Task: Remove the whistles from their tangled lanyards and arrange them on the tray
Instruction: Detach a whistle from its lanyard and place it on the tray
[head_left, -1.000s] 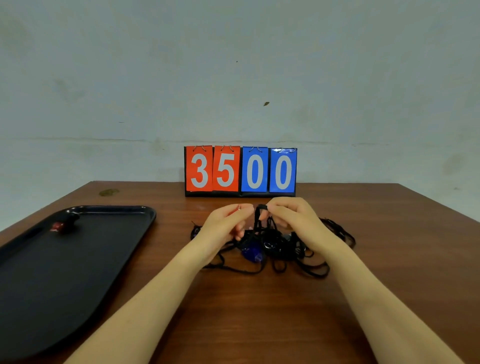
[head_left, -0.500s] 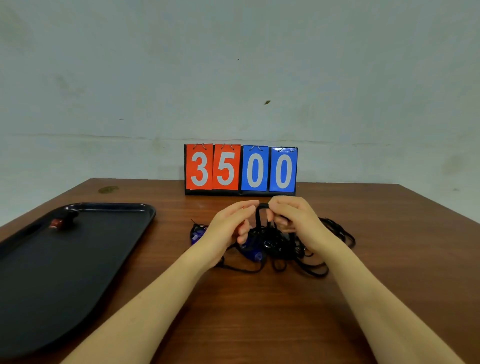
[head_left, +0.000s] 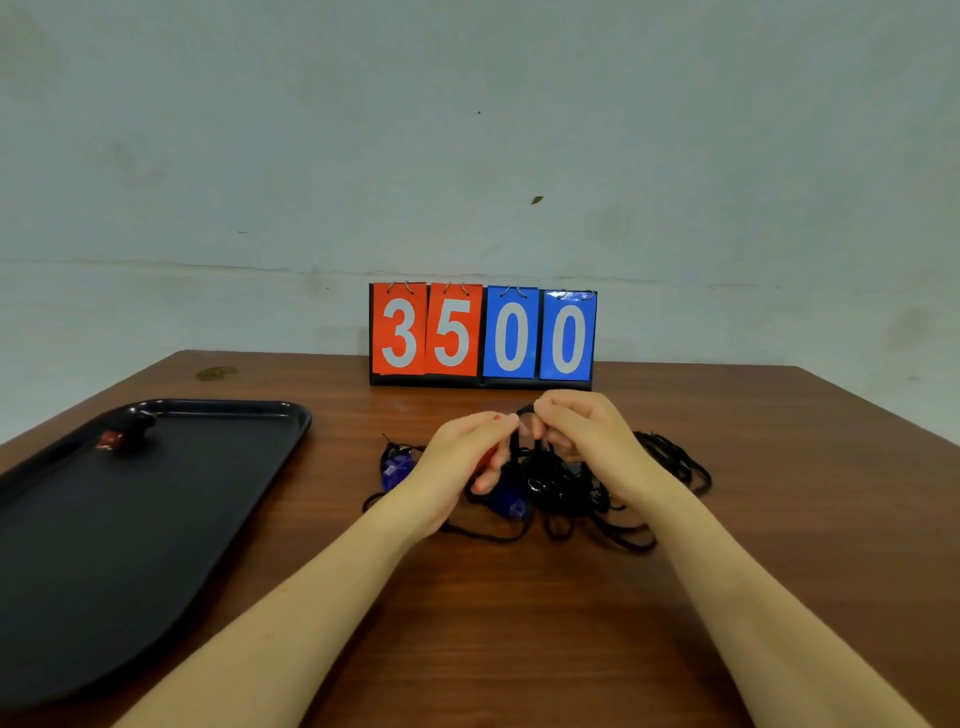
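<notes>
head view: both hands, left hand (head_left: 462, 457) and right hand (head_left: 582, 431), pinch one cord loop (head_left: 524, 413) above the cords (head_left: 571, 493); blue whistle (head_left: 506, 501) lies just under the left hand.

Tangle of black lanyards (head_left: 582, 493) heaped mid-table, one loop raised upright, blue whistle (head_left: 506, 501) caught in the cords, second blue whistle (head_left: 396, 464) at the left edge, red whistle (head_left: 111, 439) on black tray (head_left: 218, 499) far left
</notes>
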